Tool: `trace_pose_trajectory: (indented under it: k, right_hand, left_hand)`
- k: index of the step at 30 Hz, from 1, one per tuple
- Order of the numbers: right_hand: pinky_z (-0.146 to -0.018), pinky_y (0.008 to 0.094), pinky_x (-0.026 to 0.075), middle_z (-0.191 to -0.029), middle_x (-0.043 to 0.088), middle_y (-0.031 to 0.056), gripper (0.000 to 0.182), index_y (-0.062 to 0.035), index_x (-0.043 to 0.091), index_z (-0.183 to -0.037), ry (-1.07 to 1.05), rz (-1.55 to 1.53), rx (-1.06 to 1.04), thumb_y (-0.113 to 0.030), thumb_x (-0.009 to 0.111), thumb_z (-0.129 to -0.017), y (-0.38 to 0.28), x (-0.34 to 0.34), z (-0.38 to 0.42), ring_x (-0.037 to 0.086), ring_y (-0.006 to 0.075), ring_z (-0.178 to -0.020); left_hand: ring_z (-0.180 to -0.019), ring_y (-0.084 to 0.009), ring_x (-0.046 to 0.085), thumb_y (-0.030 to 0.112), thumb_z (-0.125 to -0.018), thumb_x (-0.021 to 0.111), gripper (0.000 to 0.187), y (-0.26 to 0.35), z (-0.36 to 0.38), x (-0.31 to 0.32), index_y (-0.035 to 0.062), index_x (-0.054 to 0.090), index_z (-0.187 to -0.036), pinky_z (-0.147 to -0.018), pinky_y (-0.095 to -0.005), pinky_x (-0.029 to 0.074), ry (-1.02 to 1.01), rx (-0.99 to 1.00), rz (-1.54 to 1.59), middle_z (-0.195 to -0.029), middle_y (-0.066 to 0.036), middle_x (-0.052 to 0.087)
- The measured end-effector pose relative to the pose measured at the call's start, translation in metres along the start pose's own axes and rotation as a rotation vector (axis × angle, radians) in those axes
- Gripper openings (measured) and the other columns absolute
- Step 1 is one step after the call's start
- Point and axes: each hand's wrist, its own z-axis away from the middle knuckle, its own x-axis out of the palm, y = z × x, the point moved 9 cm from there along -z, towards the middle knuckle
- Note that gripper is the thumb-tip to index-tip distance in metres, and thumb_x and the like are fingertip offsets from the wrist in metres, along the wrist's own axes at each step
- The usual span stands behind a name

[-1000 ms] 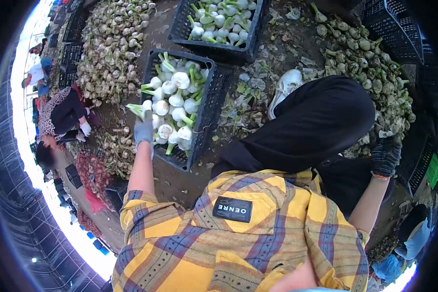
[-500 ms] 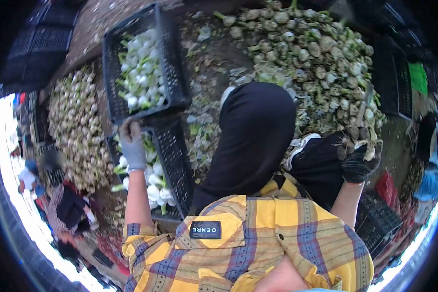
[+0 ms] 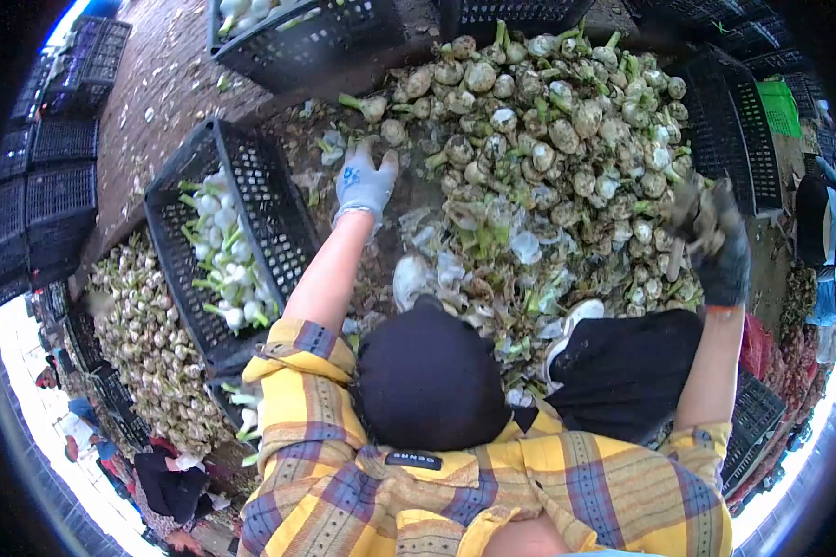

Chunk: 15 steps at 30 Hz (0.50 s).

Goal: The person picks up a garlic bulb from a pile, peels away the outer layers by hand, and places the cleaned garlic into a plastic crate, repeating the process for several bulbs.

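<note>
My left hand (image 3: 364,182), in a pale grey glove, reaches over the ground at the near-left edge of a heap of dirty garlic bulbs (image 3: 567,130). Its fingers are apart, just short of a garlic bulb (image 3: 393,132) and another with a green stem. On the right, my right hand (image 3: 718,243) wears a dark, soiled glove and is smeared by motion. Its fingers curl around a tool with a light wooden handle (image 3: 675,261); the tool's other end cannot be made out. A black crate (image 3: 267,200) left of my knee holds cleaned white garlic (image 3: 228,246).
Loose peelings (image 3: 492,232) cover the ground between my legs and the heap. Another garlic pile (image 3: 149,343) lies beyond the crate. More black crates (image 3: 734,130) stand at right, with others at the top and far left. A person (image 3: 167,483) is at lower left.
My left hand has left the crate edge and moved forward and right to the heap. My right hand has risen slightly. The view has shifted, bringing more crates into sight.
</note>
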Motion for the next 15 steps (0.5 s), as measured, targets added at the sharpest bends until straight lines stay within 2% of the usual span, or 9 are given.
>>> trace_pose_trajectory:
  k: [1,3,4,7,9,10,13,14,15]
  right_hand:
    - [-0.077,0.0274,0.049,-0.106,0.06,0.0139,0.045,0.0041,0.053,-0.116,-0.065,0.126,0.048,-0.027,0.061,-0.085,0.001,0.016,0.002,0.062,0.0174,-0.082]
    - [-0.081,0.0287,0.047,-0.107,0.06,0.0128,0.044,0.0023,0.055,-0.115,0.025,0.48,0.022,-0.024,0.066,-0.081,-0.005,0.038,0.004,0.06,0.0154,-0.086]
    - [-0.085,0.0302,0.045,-0.106,0.06,0.0115,0.046,0.0024,0.055,-0.114,-0.08,0.614,-0.117,-0.027,0.066,-0.081,-0.009,0.05,0.003,0.058,0.0149,-0.093]
    - [-0.09,0.0316,0.042,-0.11,0.06,0.0113,0.047,0.001,0.054,-0.117,-0.021,0.502,-0.097,-0.027,0.065,-0.081,0.0,0.055,0.001,0.056,0.0186,-0.099]
    - [-0.09,0.0327,0.042,-0.109,0.06,0.0126,0.046,0.0013,0.053,-0.118,0.01,0.66,-0.202,-0.025,0.063,-0.082,0.001,0.048,0.0,0.056,0.0202,-0.1]
    - [-0.09,0.0333,0.041,-0.109,0.061,0.0132,0.046,0.0015,0.052,-0.119,0.024,0.74,-0.254,-0.025,0.062,-0.082,0.0,0.046,0.0,0.057,0.021,-0.1]
    - [-0.091,0.0346,0.041,-0.106,0.062,0.0151,0.039,0.0026,0.054,-0.114,0.001,0.813,0.028,-0.021,0.06,-0.084,0.017,0.042,-0.004,0.057,0.0228,-0.101]
    - [-0.085,0.0332,0.044,-0.098,0.064,0.0141,0.029,0.0025,0.058,-0.106,-0.098,0.956,-0.025,-0.018,0.057,-0.085,0.016,0.046,-0.005,0.059,0.0208,-0.094]
    - [-0.082,0.0325,0.044,-0.095,0.064,0.0131,0.027,0.0023,0.06,-0.103,-0.063,0.892,0.032,-0.018,0.057,-0.085,0.022,0.041,-0.004,0.06,0.0199,-0.09]
  left_hand:
    - [-0.103,-0.0329,0.054,0.036,-0.079,0.057,0.045,0.002,-0.017,0.007,0.0103,0.053,-0.116,-0.086,-0.0386,0.044,-0.016,-0.008,-0.062,-0.12,-0.016,0.051]
    - [-0.102,-0.0332,0.055,0.036,-0.079,0.057,0.046,0.004,-0.046,0.021,0.0112,0.051,-0.118,-0.085,-0.04,0.045,-0.037,-0.02,-0.198,-0.125,-0.015,0.048]
    - [-0.101,-0.0332,0.056,0.036,-0.08,0.057,0.046,0.005,-0.059,0.028,0.0117,0.05,-0.119,-0.084,-0.0409,0.045,-0.046,-0.016,-0.273,-0.127,-0.014,0.047]
    - [-0.1,-0.0337,0.057,0.036,-0.08,0.057,0.051,-0.001,-0.096,0.056,0.0156,0.043,-0.125,-0.083,-0.0434,0.047,-0.136,-0.035,-0.519,-0.136,-0.013,0.037]
    - [-0.106,-0.0334,0.054,0.039,-0.081,0.055,0.056,0.001,-0.11,0.061,0.0179,0.04,-0.13,-0.087,-0.044,0.044,-0.246,-0.121,-0.569,-0.139,-0.013,0.033]
    - [-0.107,-0.035,0.054,0.036,-0.081,0.055,0.058,-0.013,-0.123,0.079,0.0177,0.036,-0.132,-0.087,-0.043,0.046,-0.264,-0.074,-0.522,-0.14,-0.013,0.03]
    - [-0.102,-0.0373,0.055,0.022,-0.078,0.063,0.054,-0.021,-0.135,0.086,0.0138,0.041,-0.126,-0.082,-0.0435,0.049,-0.216,-0.152,-0.521,-0.137,-0.015,0.03]
    - [-0.102,-0.0379,0.055,0.018,-0.076,0.064,0.053,-0.026,-0.139,0.089,0.013,0.043,-0.125,-0.083,-0.0428,0.048,-0.183,-0.156,-0.445,-0.134,-0.017,0.032]
    - [-0.102,-0.0384,0.055,0.017,-0.075,0.063,0.053,-0.032,-0.141,0.09,0.0127,0.044,-0.124,-0.084,-0.0424,0.048,-0.171,-0.145,-0.399,-0.134,-0.017,0.032]
